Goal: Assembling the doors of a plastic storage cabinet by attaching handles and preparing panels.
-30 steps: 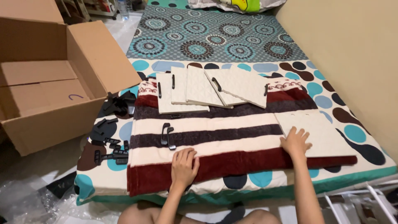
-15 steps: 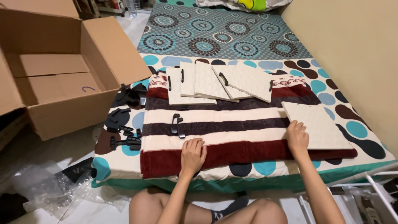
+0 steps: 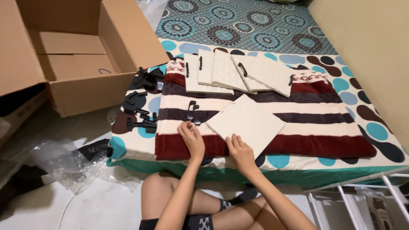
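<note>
A cream quilted square panel (image 3: 246, 123) lies turned like a diamond on the striped blanket (image 3: 298, 127), near the front edge of the bed, just in front of the person. The right hand (image 3: 240, 152) rests with its fingers spread flat on the panel's near corner, pressing rather than gripping, nothing closed in it. The left hand (image 3: 191, 137) lies open on the blanket just beside the panel's left corner, its fingertips close to a pair of black handles (image 3: 192, 112) that sit on a cream stripe; whether it touches the panel cannot be told. Farther back on the blanket a fanned row of similar cream panels (image 3: 238, 74) overlaps, some with black handles fitted. To the left of the blanket small black plastic parts (image 3: 138, 115) are scattered on the spotted bedsheet (image 3: 375, 127), and an open cardboard box (image 3: 81, 55) stands on the floor beside the bed
</note>
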